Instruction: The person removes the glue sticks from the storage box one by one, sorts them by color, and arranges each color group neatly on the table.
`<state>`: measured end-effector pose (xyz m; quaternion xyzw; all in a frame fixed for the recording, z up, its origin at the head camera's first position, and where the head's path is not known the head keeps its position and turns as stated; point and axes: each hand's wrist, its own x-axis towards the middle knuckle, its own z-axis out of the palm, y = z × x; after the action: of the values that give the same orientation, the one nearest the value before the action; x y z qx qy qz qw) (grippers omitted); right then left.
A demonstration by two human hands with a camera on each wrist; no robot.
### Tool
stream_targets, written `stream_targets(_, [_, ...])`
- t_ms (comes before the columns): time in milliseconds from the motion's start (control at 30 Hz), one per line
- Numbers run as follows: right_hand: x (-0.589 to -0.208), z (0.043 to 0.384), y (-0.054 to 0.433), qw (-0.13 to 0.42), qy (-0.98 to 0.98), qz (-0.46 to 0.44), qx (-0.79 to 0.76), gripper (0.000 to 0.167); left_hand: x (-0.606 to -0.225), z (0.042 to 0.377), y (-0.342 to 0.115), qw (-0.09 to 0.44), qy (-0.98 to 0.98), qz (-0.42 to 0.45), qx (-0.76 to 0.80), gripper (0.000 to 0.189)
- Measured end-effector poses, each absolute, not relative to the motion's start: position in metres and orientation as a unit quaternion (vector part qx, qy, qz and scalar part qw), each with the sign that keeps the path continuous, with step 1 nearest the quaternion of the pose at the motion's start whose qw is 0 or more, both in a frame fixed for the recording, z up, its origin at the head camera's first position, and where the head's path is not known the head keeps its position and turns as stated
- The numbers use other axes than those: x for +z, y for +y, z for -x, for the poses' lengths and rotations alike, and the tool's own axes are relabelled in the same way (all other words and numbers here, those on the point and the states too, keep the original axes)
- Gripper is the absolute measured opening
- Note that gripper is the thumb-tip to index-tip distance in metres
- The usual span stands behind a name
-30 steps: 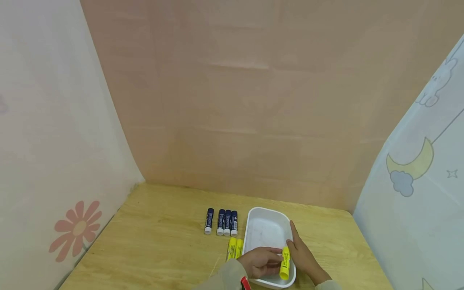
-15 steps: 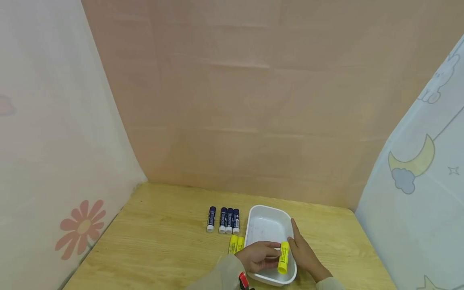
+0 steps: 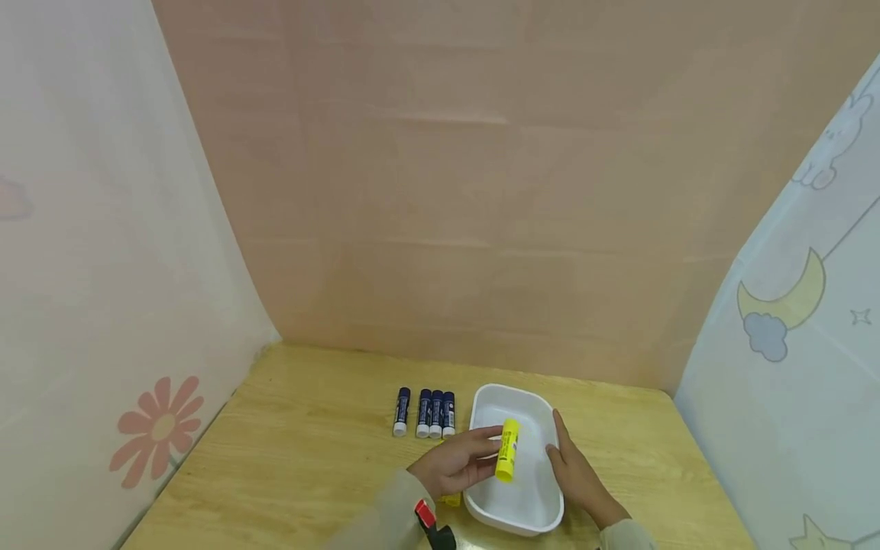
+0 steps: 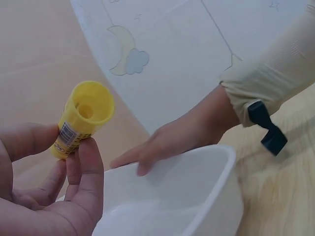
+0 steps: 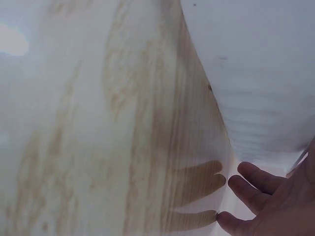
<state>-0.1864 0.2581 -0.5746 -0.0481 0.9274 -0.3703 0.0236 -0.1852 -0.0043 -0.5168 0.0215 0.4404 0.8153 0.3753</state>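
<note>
My left hand (image 3: 457, 462) pinches a yellow glue stick (image 3: 507, 451) over the left half of a white plastic tray (image 3: 516, 516). In the left wrist view, the glue stick (image 4: 81, 115) is tilted, its hollow round end facing the camera, between thumb and fingertips. My right hand (image 3: 577, 481) holds the tray's right side, thumb over the rim and fingers along the outer wall. The right wrist view shows those fingers (image 5: 251, 194) low beside the tray wall. More yellow glue sticks (image 3: 451, 500) lie left of the tray, mostly hidden by my left hand.
Several navy glue sticks (image 3: 436, 414) with white ends lie in a row left of the tray, one (image 3: 402, 412) slightly apart. The wooden table (image 3: 309, 458) meets a tan backdrop (image 3: 467, 305) behind and patterned white sheets (image 3: 777, 428) at both sides.
My left hand has moved left and farther from me with the yellow glue stick, from the tray's near right side. It now covers most of the yellow glue sticks on the table.
</note>
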Motion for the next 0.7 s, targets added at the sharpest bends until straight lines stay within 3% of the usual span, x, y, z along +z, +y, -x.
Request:
stream_targets(200, [-0.577, 0.186, 0.259, -0.004, 0.924, 0.065, -0.377, 0.067, -0.510, 0.191, -0.043, 0.336, 0.425, -0.053, 0.839, 0.050])
stream_targets(700, [-0.573, 0.186, 0.258, 0.010, 0.924, 0.061, -0.378, 0.066, -0.546, 0.186, -0.115, 0.285, 0.423, 0.018, 0.860, 0.058])
